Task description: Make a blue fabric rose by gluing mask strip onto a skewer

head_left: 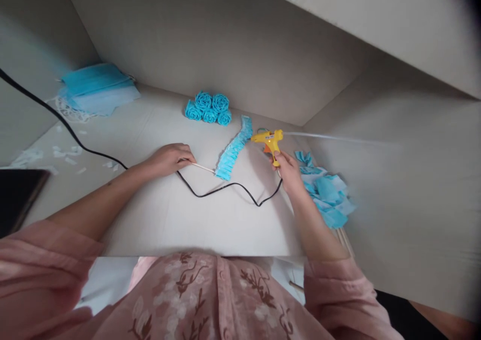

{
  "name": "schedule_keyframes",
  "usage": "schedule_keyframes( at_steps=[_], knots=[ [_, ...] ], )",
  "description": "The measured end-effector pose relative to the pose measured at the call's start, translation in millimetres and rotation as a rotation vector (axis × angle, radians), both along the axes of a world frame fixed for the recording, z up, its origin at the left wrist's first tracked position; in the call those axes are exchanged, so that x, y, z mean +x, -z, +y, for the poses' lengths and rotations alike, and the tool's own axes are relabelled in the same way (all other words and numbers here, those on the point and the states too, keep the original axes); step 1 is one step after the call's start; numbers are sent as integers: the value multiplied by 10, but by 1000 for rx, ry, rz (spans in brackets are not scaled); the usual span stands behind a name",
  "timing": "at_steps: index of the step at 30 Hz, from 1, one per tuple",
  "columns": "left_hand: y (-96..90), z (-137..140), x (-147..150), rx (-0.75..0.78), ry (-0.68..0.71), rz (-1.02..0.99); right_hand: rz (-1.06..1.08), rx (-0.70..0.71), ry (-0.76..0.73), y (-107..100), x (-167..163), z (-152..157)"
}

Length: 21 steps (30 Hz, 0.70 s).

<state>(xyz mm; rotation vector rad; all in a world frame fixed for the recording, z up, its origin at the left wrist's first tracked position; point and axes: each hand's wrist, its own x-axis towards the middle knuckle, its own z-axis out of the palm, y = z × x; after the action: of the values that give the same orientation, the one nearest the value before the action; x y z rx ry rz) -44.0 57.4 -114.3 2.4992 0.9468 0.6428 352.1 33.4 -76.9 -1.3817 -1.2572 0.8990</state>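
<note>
My left hand (171, 159) is closed on a thin pale stick (203, 167). The stick's far end meets the lower end of a pleated light-blue strip (233, 149), which runs up and to the right. My right hand (288, 170) grips the handle of a yellow hot glue gun (271, 138). The gun's nozzle points left, at the upper part of the strip; whether it touches cannot be made out. A long clear glue stick (330, 136) juts from the gun's back. From the handle a black cord (229, 184) loops across the surface and passes under my left forearm.
Several rolled blue rosettes (209, 108) are stacked by the back wall. At the back left lies a pile of blue face masks (99, 89), with white scraps (65, 152) nearer me. Loose blue fabric pieces (327, 194) lie at the right wall, beside my right forearm.
</note>
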Motion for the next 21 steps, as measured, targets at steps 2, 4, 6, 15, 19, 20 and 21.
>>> schedule_keyframes(
  at_steps=[2, 4, 6, 15, 19, 20, 21],
  knots=[
    [-1, 3, -2, -4, 5, -3, -7, -9, -12, -40, 4, 63],
    [-6, 1, -4, -11, 15, -2, 4, 5, -8, -46, -13, 123],
    [-13, -4, -7, -19, 23, -3, 17, 24, 10, -10, -53, 164],
    [-36, -31, -3, -35, 14, -6, 164, 58, 77, 229, -164, 83],
    [-44, -44, 0, -36, 10, -6, 116, 55, 50, 243, -147, 94],
    [-46, -48, 1, -35, 9, -5, 93, 58, 40, 252, -146, 100],
    [-49, -52, 1, -33, 7, -4, 58, 58, 30, 260, -145, 105]
  ],
)
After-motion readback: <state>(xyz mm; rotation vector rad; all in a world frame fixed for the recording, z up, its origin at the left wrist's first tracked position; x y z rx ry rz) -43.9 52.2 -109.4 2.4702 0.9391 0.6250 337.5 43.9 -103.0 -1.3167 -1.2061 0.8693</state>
